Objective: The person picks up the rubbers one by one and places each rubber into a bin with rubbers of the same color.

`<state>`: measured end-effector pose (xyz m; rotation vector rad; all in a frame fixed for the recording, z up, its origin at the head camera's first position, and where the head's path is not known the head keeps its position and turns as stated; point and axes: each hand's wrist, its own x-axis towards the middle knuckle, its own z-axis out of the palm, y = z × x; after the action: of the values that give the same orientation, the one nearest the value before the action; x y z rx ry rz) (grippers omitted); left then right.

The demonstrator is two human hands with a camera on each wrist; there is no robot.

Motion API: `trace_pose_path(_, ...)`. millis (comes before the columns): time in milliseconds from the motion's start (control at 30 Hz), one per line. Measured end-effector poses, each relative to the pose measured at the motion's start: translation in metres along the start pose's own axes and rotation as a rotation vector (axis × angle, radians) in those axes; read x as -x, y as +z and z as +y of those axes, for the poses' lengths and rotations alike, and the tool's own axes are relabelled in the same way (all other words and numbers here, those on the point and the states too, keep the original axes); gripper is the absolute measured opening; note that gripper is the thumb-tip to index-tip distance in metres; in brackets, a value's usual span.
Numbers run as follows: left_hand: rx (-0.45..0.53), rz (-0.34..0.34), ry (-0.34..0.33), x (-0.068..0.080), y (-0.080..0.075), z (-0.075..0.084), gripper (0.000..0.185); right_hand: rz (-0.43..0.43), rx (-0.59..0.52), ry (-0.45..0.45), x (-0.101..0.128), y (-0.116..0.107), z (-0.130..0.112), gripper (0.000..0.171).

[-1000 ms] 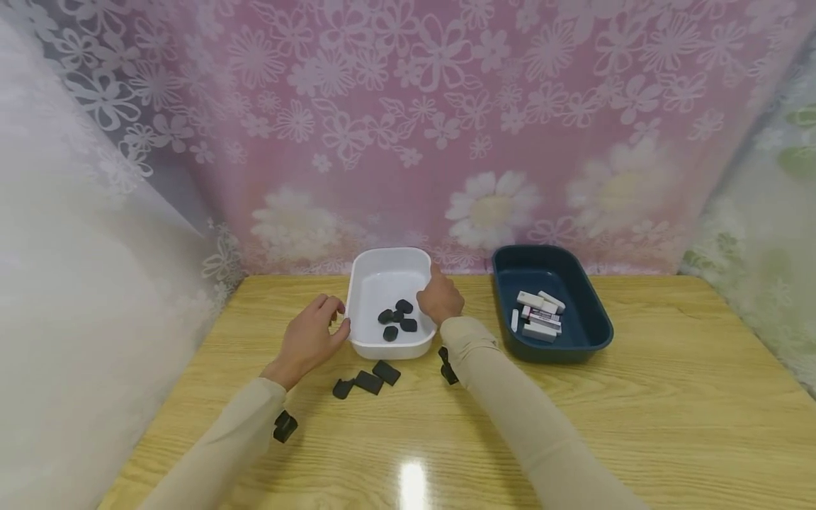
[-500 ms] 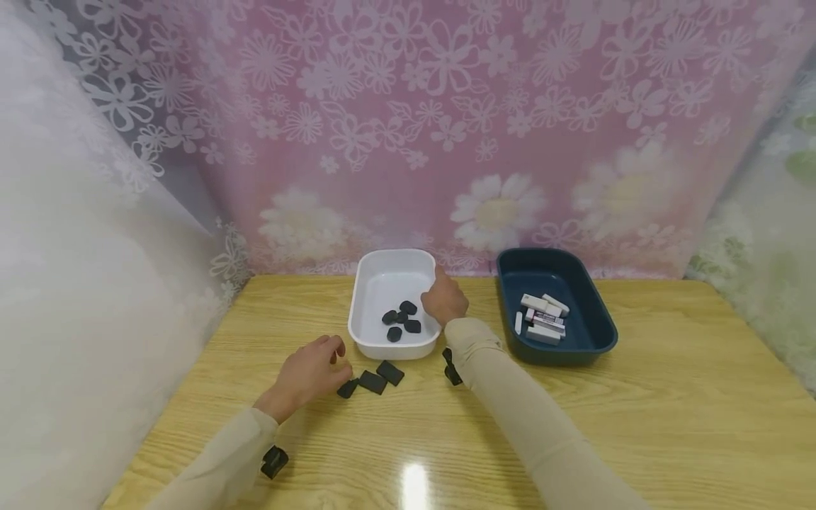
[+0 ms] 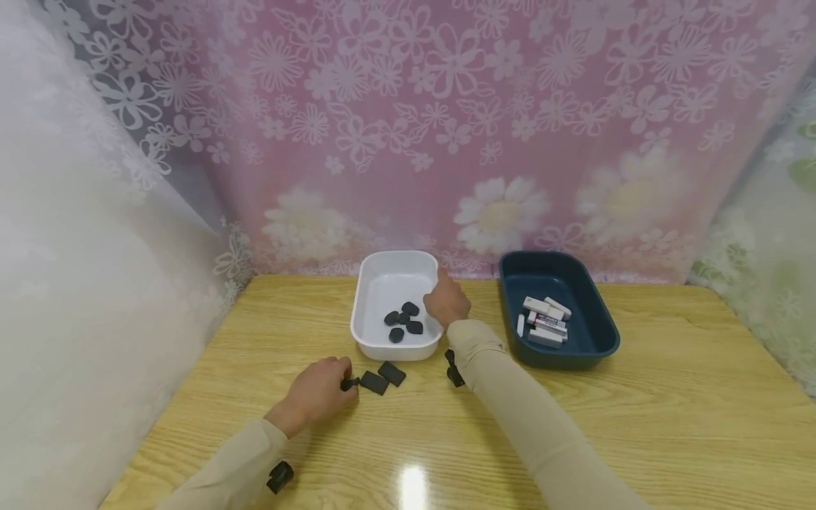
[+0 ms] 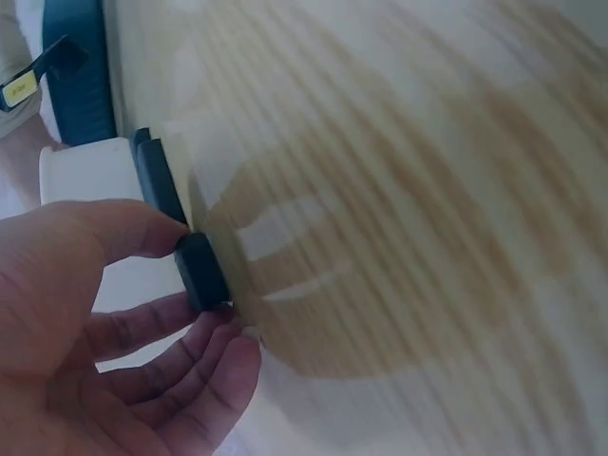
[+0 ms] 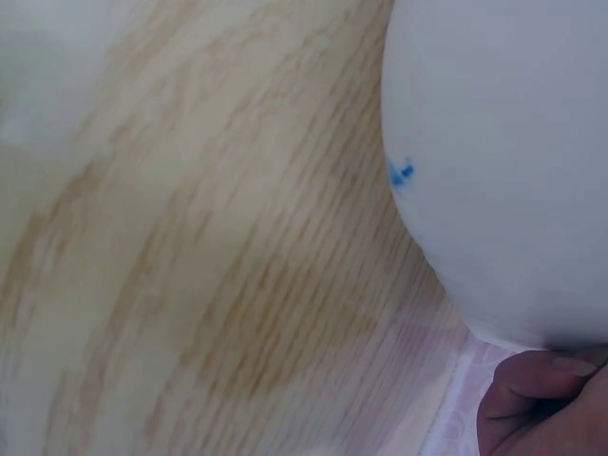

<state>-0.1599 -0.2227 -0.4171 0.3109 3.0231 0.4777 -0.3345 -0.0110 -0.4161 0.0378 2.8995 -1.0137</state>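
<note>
My left hand (image 3: 319, 393) is down on the table at the left, in front of the white plastic tub (image 3: 395, 351). Its thumb and fingers pinch a small black block (image 4: 201, 271) by opposite ends. Two flat black rectangular blocks, one nearer (image 3: 374, 382) and one farther (image 3: 392, 373), lie just right of it. At the tub's right side my right hand (image 3: 448, 301) grips the rim; in the right wrist view its curled fingers (image 5: 532, 385) are at the tub's edge. Several dark rounded pieces (image 3: 397, 335) lie inside the tub.
A dark blue tub (image 3: 576, 358) with several white eraser-like blocks (image 3: 544, 338) stands at the right. Both tubs are near the wooden table's (image 3: 669, 425) back edge, before a pink flowered curtain (image 3: 382, 177). A black wrist strap (image 3: 279, 477) shows by the left sleeve.
My left hand has come down from beside the white tub's left wall to the leftmost black block and now pinches it. The right hand stays at the tub's rim.
</note>
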Motion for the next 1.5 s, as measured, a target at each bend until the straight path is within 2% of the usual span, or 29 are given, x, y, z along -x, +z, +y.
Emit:
trace_pose_path(200, 0.007, 0.028, 0.035, -0.005, 0.004, -0.001, 0.015, 0.004, 0.001, 0.009, -0.001, -0.002, 0.003, 0.066)
trace_pose_path(333, 0.029, 0.054, 0.042, -0.008, 0.002, -0.002, 0.013, 0.009, 0.004, 0.015, -0.002, -0.003, 0.004, 0.066)
trace_pose_path(433, 0.045, 0.083, 0.041, -0.011, -0.008, -0.003, 0.013, 0.011, 0.003, 0.018, -0.001, -0.003, 0.005, 0.066)
trace_pose_path(567, 0.046, 0.144, 0.065, -0.019, -0.030, -0.004, 0.013, 0.005, 0.002, 0.013, -0.001, -0.005, 0.004, 0.067)
trace_pose_path(700, 0.046, 0.214, 0.101, -0.035, -0.050, -0.001, 0.013, 0.007, 0.010, 0.012, -0.001, -0.006, 0.006, 0.067)
trace_pose_path(800, 0.045, 0.232, 0.120, -0.049, -0.056, 0.006, 0.014, 0.009, 0.016, 0.017, -0.001, -0.006, 0.007, 0.067)
trace_pose_path(967, 0.020, 0.198, 0.137, -0.071, -0.051, 0.018, 0.016, 0.000, 0.001, 0.017, -0.001, -0.002, 0.009, 0.068)
trace_pose_path(1200, -0.018, 0.152, 0.102, -0.101, -0.038, 0.019, 0.017, 0.014, -0.016, -0.001, 0.000, 0.004, 0.007, 0.067)
trace_pose_path(1333, -0.064, 0.118, 0.162, -0.114, -0.033, 0.021, 0.019, 0.020, -0.010, -0.002, 0.000, 0.003, 0.006, 0.067)
trace_pose_path(1500, -0.096, 0.058, 0.252, -0.121, -0.030, 0.029, 0.019, 0.020, -0.006, -0.006, 0.001, 0.001, 0.004, 0.067)
